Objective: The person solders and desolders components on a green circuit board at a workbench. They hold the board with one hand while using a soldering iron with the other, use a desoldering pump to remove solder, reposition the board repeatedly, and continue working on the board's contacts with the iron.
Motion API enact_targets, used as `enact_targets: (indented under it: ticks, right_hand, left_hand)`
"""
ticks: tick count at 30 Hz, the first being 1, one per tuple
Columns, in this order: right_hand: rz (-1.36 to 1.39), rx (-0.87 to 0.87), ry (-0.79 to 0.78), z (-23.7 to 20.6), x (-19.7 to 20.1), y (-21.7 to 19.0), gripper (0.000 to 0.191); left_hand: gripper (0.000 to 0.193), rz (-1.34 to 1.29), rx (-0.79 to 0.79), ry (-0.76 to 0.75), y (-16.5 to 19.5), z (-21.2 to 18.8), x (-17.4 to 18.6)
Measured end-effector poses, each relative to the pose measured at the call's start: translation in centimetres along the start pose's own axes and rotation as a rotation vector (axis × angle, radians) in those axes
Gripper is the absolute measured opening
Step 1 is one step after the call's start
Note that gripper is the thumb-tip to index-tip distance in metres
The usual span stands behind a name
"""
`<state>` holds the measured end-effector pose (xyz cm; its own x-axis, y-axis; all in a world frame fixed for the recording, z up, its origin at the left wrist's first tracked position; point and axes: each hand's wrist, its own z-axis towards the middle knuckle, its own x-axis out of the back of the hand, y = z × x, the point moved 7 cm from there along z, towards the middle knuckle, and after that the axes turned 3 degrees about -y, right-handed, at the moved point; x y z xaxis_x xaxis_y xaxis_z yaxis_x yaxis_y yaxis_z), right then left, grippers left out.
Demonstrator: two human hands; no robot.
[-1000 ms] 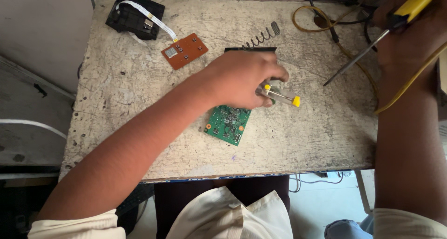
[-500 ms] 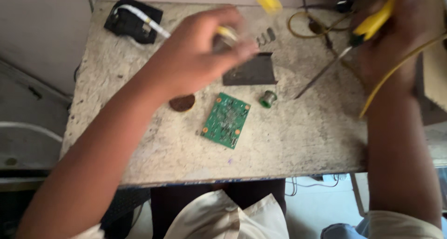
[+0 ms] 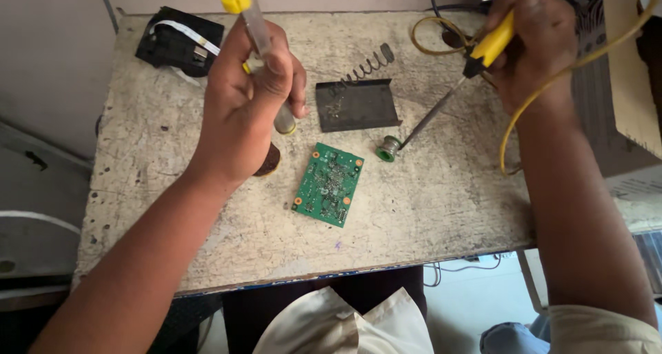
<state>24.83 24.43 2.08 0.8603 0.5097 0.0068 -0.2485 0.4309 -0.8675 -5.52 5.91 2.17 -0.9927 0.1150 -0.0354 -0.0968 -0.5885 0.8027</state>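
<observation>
Above green board (image 3: 328, 184), (newly raised) perhaps desoldering pump (image 3: 258, 30)

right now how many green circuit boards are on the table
1. The green circuit board lies flat near the middle of the table, between the left hand and the right hand. The left hand may hide something small.

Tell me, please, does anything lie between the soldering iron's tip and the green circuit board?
Nothing visible does. The soldering iron tip rests at the small solder spool, just right of the green circuit board; only bare table lies between spool and board.
</observation>
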Motion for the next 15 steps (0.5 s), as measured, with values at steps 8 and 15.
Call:
enact_targets:
  ticks: [8, 15]
  right_hand:
    - [-0.068, 0.007, -0.025, -0.27, -0.40, -0.43, 0.045]
    - [-0.048, -0.003, -0.036, -0.13, -0.78, -0.63, 0.038]
  left_hand:
    - [0.034, 0.040, -0.021, -0.004, 0.79, -0.10, -0.11]
    - [0.034, 0.038, -0.004, -0.018, 0.91, -0.39, -0.44]
